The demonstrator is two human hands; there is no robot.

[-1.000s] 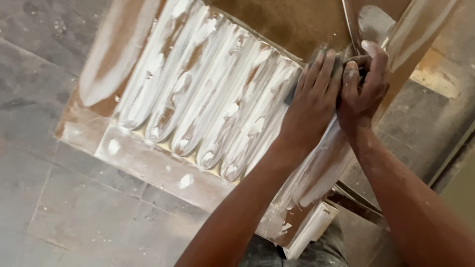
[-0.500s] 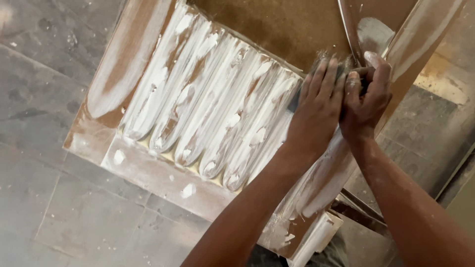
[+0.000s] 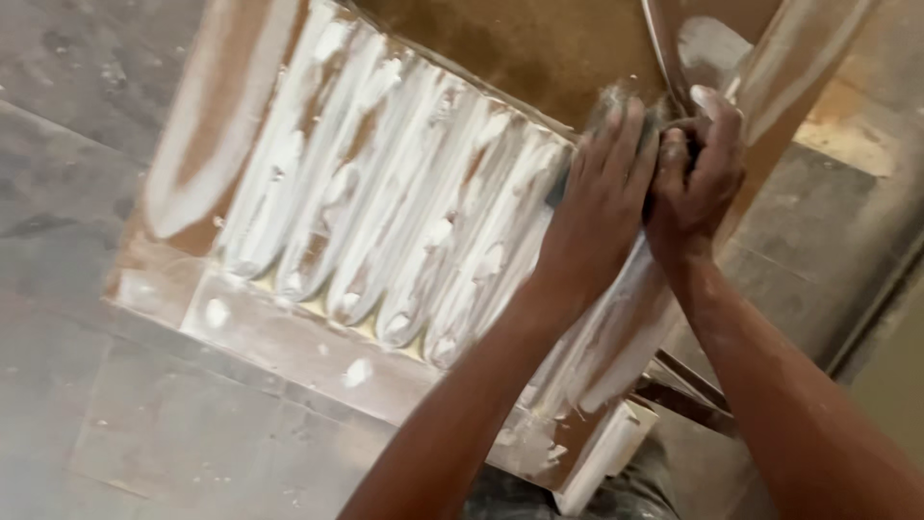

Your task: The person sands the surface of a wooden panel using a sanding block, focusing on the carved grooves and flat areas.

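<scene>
left hand (image 3: 602, 207) flat with fingers out, pressing a dark sanding pad (image 3: 616, 116) onto the fluted wooden panel (image 3: 385, 221), right hand (image 3: 695, 178) curled tight round the pad's far edge, white filler smeared along the grooves, grey stone floor (image 3: 115, 424) underneath

My left hand (image 3: 599, 207) lies flat, fingers extended; my right hand (image 3: 695, 183) is curled beside it, both forearms extended forward
</scene>
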